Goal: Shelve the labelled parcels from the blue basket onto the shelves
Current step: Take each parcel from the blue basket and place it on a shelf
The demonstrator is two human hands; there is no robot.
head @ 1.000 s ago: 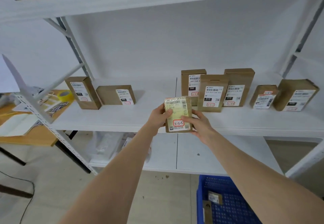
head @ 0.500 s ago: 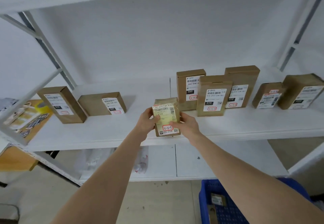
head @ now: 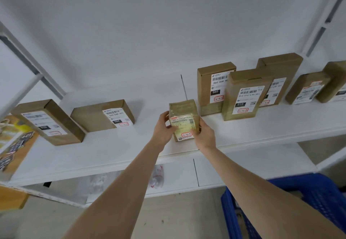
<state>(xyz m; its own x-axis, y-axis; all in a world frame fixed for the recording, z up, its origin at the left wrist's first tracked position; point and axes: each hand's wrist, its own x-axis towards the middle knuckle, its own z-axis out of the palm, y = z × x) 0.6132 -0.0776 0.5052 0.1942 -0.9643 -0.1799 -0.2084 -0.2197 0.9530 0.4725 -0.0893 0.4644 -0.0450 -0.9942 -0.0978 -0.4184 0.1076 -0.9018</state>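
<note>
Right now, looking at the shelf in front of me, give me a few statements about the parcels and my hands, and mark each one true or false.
1. The left hand and right hand both have a grip on the taped parcel. True.
2. The taped parcel is the rightmost thing on the shelf. False: the front 010 box and others stand to its right.
3. The blue basket sits on that same shelf. False: it is lower down, under the right forearm.
4. The front 010 box stands in front of the upright 060 box and hides part of its label. True.
</note>
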